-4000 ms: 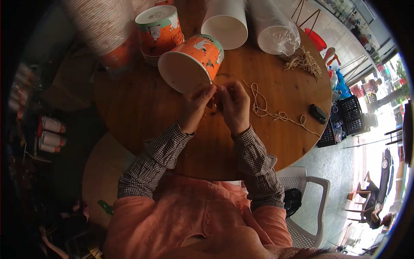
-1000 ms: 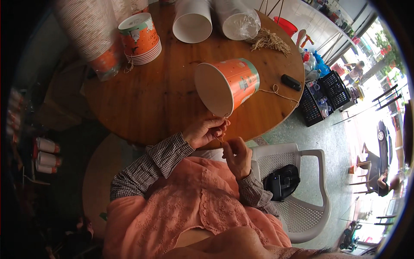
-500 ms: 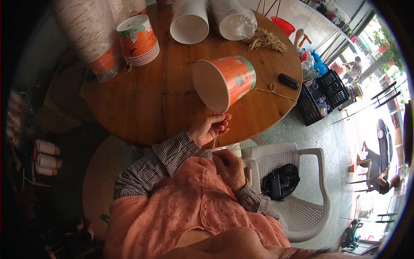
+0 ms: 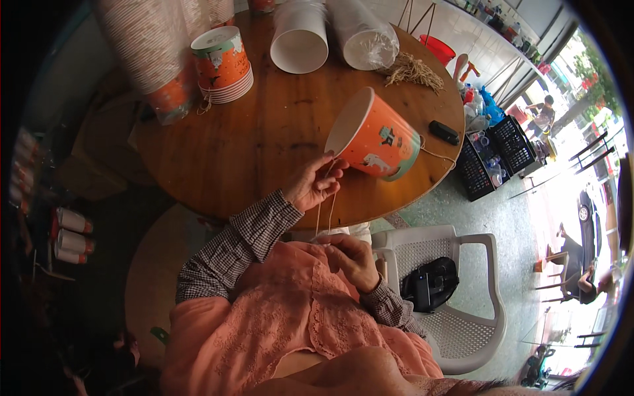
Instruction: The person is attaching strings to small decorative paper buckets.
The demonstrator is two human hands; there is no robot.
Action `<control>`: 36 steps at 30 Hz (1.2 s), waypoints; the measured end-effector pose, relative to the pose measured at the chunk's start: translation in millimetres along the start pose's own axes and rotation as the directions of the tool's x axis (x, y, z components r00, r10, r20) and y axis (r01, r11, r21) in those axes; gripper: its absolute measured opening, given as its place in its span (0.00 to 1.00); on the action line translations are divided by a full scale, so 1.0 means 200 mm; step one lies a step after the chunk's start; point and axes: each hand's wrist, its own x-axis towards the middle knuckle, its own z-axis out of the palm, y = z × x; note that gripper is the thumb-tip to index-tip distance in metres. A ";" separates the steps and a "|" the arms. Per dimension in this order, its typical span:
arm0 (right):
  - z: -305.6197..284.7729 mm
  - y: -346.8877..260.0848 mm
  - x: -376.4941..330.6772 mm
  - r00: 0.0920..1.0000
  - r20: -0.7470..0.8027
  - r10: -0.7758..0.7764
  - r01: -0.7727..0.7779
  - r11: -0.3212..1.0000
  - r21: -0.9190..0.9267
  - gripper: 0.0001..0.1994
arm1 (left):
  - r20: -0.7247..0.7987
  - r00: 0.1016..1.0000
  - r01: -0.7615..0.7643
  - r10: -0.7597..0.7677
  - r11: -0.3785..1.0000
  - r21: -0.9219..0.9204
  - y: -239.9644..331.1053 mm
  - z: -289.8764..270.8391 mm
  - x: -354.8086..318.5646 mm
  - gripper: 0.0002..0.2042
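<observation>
The left hand [image 4: 310, 185] has its fingers pinched at the near rim of a tapered orange paper tub with a green base band [image 4: 380, 145], which tilts just beyond and rightward of them; whether it touches the round brown wooden bench [image 4: 257, 145] is unclear. Two strands of thin beige string [image 4: 319, 214] hang from these fingers toward the wearer, down to the right hand [image 4: 351, 261], its fingers gripping their lower part. Farther beyond the left fingers stand nested orange paper tubs [image 4: 222, 66], upside down; beyond and to the right lies a loose beige string bundle [image 4: 415, 74].
</observation>
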 end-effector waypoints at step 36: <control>0.45 -0.25 0.10 0.977 0.048 -0.208 0.173 0.901 0.398 0.12 | 0.122 0.749 -0.394 0.651 0.291 0.872 -0.20 0.39 -1.00 0.11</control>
